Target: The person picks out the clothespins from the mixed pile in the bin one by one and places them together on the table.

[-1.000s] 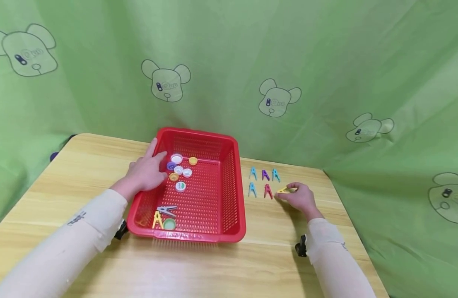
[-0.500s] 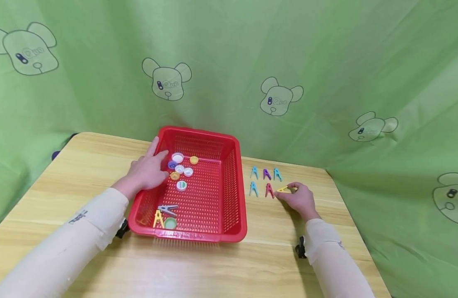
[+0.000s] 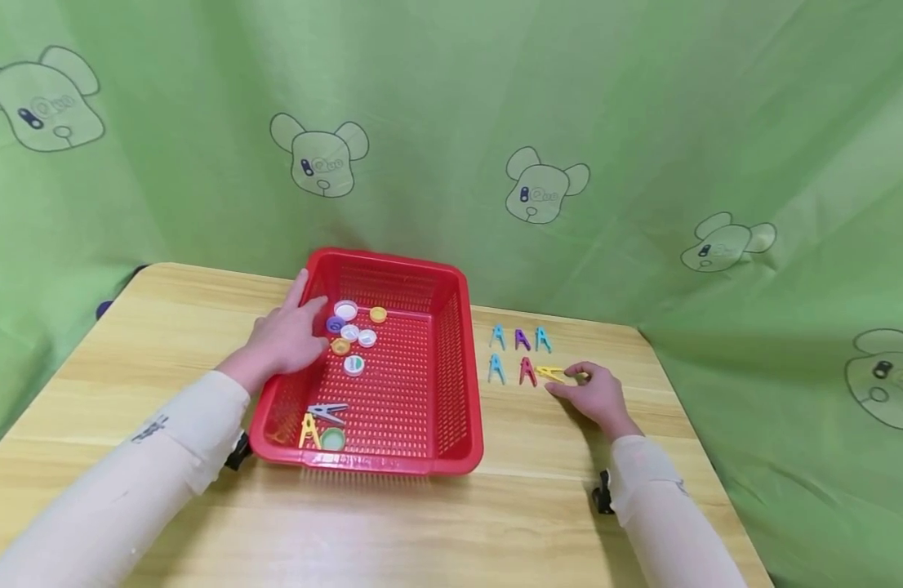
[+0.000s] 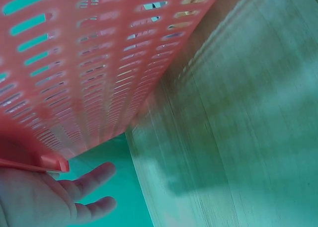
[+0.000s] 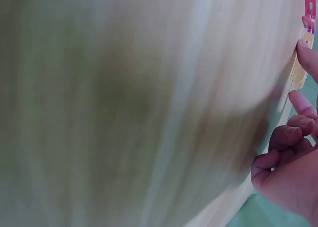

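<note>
My left hand [image 3: 286, 335] rests over the left rim of a red plastic basket [image 3: 475, 408]. Its fingers are spread and mostly straight, some inside the basket; in the left wrist view, two fingers [image 4: 94, 180] show outside the wall. On the table to the right, my right hand [image 3: 594, 396] pinches a yellow clothespin [image 3: 550, 372] lying flat, its spring end toward the left. The right wrist view has thumb and forefinger at the edges of that clothespin [image 5: 299, 73]. Just left of it lies a red clothespin [image 3: 527, 371].
Blue clothespins [image 3: 497, 369] and a purple one [image 3: 522, 339] form neat rows with the red one. Inside the basket are several bottle caps [image 3: 353, 365], a grey clothespin [image 3: 326, 412] and another yellow clothespin [image 3: 309, 431]. A green curtain [image 3: 437, 82] hangs behind the table [image 3: 393, 531].
The yellow clothespin under my right hand has shifted left toward the red one, and more of its spring end shows. My thumb and forefinger have spread slightly. The left hand stays put.
</note>
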`<state>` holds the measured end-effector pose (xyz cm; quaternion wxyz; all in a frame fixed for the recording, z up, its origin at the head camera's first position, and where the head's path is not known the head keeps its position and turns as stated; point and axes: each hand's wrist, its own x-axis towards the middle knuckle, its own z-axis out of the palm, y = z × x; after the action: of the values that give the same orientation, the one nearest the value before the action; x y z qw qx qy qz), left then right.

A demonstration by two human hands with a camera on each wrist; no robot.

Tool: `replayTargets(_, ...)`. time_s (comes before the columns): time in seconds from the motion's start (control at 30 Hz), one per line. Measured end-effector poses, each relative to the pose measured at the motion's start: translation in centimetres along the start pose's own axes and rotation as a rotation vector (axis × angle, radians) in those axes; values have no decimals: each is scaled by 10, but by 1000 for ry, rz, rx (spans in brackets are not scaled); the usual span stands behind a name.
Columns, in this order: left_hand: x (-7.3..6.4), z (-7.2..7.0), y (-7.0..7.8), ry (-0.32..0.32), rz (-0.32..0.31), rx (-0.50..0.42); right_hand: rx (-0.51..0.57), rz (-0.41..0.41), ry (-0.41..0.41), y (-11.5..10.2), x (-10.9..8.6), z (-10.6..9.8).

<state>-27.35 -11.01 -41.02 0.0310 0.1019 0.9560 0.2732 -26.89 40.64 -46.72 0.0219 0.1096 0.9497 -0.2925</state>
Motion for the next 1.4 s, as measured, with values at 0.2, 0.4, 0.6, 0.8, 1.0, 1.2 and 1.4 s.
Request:
replayTargets(0.2, 0, 1, -1, 4, 5, 1, 2, -53, -23, 5, 1, 1)
replayTargets(0.4, 0, 1, -1, 3, 7, -2, -21, -100, 31, 8, 1, 3)
replayTargets(0.6, 0, 1, 0, 6, 12, -3, -7, -73, 89, 10, -2, 9)
replayTargets(0.8, 0, 1, -1, 6, 15, -7, 3, -28, 123, 9, -4, 14)
replayTargets(1.0, -1, 1, -1, 3, 8, -10, -8, 20, 127, 2, -6, 18)
replayTargets(1.2, 0, 3, -2, 6, 9, 1, 5, 51, 112, -5, -10, 20)
replayTargets(1.4, 2, 3, -3, 11, 15, 0, 16, 78, 106, -9, -10, 19)
